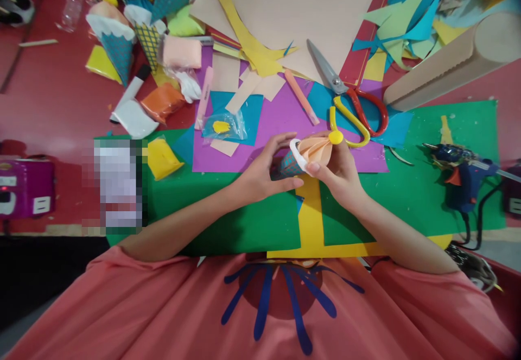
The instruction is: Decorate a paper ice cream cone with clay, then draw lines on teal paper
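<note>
A paper ice cream cone (293, 163) lies on its side between my hands, its tip toward the left. It has a teal patterned cone, a white wavy rim, folded peach paper on top and a yellow ball at the end. My left hand (266, 172) wraps round the teal part. My right hand (340, 172) grips the peach top and the white rim, with the thumb on the rim. Just beyond my hands lie scissors (336, 83) with one red and one yellow handle loop. A small clear bag (238, 125) with a yellow piece rests to the left.
Finished paper cones (116, 45) and clay packets (163, 102) crowd the upper left. A blue glue gun (464, 183) stands at the right. A peach paper roll (443, 64) and paper scraps (401, 23) lie at the upper right. Green sheets (228, 216) cover the near edge.
</note>
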Motion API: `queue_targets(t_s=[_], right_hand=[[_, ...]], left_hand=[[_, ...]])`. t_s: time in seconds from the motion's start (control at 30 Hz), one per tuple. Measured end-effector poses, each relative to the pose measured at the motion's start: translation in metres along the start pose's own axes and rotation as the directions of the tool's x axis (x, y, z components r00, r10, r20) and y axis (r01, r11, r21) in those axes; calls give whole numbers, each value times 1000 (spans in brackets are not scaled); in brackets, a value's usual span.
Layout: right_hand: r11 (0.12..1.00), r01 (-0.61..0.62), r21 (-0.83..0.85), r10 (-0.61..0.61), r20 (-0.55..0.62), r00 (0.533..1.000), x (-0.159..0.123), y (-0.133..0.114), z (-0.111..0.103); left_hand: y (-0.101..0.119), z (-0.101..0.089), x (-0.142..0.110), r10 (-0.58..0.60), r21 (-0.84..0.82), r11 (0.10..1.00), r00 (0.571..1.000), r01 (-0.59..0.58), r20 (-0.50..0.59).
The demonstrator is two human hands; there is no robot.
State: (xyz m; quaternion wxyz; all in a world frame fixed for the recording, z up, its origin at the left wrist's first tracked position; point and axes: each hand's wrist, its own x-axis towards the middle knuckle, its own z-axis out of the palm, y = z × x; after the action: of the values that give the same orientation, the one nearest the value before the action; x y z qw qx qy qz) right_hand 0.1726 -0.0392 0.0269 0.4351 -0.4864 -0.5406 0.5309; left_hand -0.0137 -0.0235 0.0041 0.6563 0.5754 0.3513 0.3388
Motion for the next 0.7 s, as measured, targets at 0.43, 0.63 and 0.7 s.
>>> queue_targets(t_s=[0.43, 0.63, 0.7], right_hand=[[999, 9, 43, -10, 16, 1000, 6, 1, -4], [999, -11, 40, 11, 2, 1000, 7, 3, -5], [998, -3, 67, 2, 15, 1000, 7, 2, -6]], left_hand=[[5, 2, 5, -181, -250, 944, 972, 215, 152], [9, 3, 4, -237, -249, 928, 954, 279, 184], [10, 2, 4, -247, -257, 923, 953, 287, 177]])
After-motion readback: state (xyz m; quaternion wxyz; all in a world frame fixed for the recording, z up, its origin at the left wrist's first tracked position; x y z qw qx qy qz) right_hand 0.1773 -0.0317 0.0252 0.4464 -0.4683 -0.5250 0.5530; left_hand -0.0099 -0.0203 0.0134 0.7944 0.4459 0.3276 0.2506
